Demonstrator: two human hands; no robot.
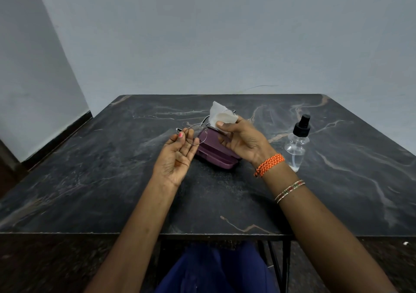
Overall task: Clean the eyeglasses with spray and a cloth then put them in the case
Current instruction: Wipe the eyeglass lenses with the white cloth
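Thin wire-framed eyeglasses (198, 128) are held above the table's middle. My left hand (177, 155) pinches the left lens rim between thumb and fingertips, palm up. My right hand (242, 141) pinches a white cloth (219, 112) folded over the right lens, thumb on top. A purple glasses case (212, 157) lies open on the table right beneath both hands, partly hidden by them. A clear spray bottle (297, 145) with a black pump top stands to the right of my right wrist, untouched.
The dark marble-patterned table (101, 180) reaches a grey wall at the back. Its front edge runs just above my lap. An orange thread band and thin bangles circle my right wrist.
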